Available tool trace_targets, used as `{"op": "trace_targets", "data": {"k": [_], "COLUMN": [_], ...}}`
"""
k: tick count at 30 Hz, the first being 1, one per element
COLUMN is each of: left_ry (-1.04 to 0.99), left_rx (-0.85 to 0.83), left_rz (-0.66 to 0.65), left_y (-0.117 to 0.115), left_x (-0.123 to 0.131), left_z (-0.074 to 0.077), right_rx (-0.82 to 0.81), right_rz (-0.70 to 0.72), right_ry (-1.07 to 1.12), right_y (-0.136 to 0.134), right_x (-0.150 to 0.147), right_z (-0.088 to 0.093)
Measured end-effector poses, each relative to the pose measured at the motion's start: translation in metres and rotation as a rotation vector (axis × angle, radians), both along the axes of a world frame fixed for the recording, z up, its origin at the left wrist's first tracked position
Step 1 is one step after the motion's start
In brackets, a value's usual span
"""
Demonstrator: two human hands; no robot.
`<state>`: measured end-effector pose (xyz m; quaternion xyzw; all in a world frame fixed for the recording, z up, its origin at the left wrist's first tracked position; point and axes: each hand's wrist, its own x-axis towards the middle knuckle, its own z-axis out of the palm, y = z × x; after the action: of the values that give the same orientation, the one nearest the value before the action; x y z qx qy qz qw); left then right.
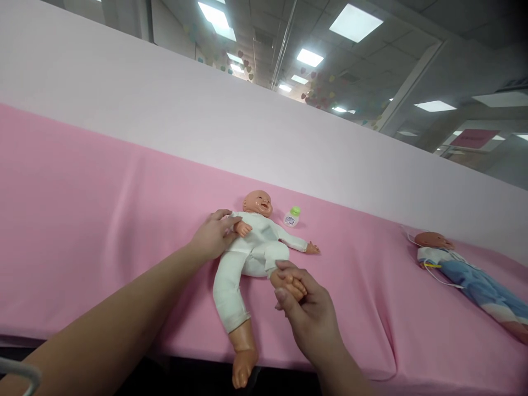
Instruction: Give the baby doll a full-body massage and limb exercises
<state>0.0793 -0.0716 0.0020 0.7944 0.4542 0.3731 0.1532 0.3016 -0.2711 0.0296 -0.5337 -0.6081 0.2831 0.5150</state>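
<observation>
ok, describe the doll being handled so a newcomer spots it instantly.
On the pink sheet, find the white-clad doll lying mid-picture. The left hand touches one side; the right hand holds its foot. The other doll, far right, wears blue and white.

Baby doll (259, 237) with white fabric body, lying on its back on pink cloth (74, 220), one leg bent

I have my left forearm (132, 305) reaching toward two o'clock, left hand (211, 234) lightly curled; my right forearm (342, 366) angles toward eleven, right hand (311, 305) gripping, thumb opposing bent fingers (301, 273).
</observation>
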Motion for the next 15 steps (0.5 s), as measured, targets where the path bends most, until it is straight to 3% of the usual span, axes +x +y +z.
{"op": "trace_targets", "data": {"k": [8, 11, 15], "left_ry": [0.117, 0.050, -0.106], "left_rx": [0.022, 0.001, -0.069], "left_rz": [-0.052, -0.043, 0.018], "left_y": [0.001, 0.002, 0.005], "left_x": [-0.001, 0.000, -0.002], "left_z": [0.001, -0.001, -0.001], "right_rx": [-0.020, -0.005, -0.018], "right_rz": [-0.006, -0.016, -0.002], "right_ry": [0.024, 0.012, 0.011], "right_y": [0.043, 0.040, 0.017], "right_x": [-0.005, -0.003, 0.002], "right_z": [-0.010, -0.014, -0.012]}}
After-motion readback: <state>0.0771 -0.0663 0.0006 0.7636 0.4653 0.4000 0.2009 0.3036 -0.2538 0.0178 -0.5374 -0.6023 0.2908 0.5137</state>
